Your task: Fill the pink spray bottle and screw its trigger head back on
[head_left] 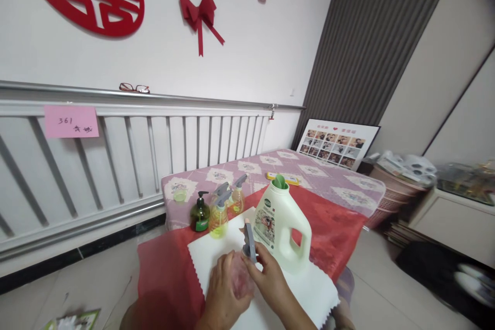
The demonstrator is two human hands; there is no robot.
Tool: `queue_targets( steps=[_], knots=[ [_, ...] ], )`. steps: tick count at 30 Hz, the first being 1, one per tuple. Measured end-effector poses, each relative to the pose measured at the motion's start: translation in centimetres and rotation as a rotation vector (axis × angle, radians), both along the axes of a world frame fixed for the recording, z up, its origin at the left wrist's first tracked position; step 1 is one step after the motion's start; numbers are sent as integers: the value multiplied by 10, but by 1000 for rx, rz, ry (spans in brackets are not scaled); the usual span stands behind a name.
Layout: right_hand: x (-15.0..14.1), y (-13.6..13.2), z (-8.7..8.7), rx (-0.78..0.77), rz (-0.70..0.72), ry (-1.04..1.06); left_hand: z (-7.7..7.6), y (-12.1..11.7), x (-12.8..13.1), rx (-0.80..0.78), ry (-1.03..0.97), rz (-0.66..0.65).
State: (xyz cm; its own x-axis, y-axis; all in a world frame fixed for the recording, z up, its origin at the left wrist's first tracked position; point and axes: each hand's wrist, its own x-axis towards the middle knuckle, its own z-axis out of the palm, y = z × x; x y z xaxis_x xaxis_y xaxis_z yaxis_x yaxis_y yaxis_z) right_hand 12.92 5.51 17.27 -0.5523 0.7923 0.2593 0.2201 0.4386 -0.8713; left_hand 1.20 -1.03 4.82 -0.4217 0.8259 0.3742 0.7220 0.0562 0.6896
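My left hand [223,289] is wrapped round the clear body of a spray bottle [240,277], through which reddish tones show. At its top, my right hand [273,274] grips the grey spray head [249,241]; whether it is fully seated on the neck I cannot tell. Just behind my hands stands a big pale-green detergent jug [284,221] with a handle and a green piece [279,181] in its mouth. To the left are several spray bottles [218,221] holding yellow liquid and a dark green pump bottle [200,214].
A white scalloped mat [305,296] lies over a red cloth [332,227] on the table with a purple patterned cover [251,165]. Behind the jug is a yellow-edged packet [283,179]. A small greenish lid [180,195] sits at the left edge. The radiator [154,144] runs behind.
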Motion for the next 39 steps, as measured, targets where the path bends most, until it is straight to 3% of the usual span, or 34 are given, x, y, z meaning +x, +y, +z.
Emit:
queue_targets(
  steps=[8,15,25,31,39],
  knots=[
    [12,6,34,70,187,-154,-4,-1,-2,24,-46,-25],
    [12,16,49,141,330,-258,13,-5,-2,-108,-184,-34],
    [13,23,49,207,373,-343,26,-7,-3,-184,-219,-68],
    [12,23,45,225,346,-288,24,-5,-2,-169,-206,-59],
    [7,14,22,160,148,-259,17,-2,0,-117,-240,-70]
  ],
)
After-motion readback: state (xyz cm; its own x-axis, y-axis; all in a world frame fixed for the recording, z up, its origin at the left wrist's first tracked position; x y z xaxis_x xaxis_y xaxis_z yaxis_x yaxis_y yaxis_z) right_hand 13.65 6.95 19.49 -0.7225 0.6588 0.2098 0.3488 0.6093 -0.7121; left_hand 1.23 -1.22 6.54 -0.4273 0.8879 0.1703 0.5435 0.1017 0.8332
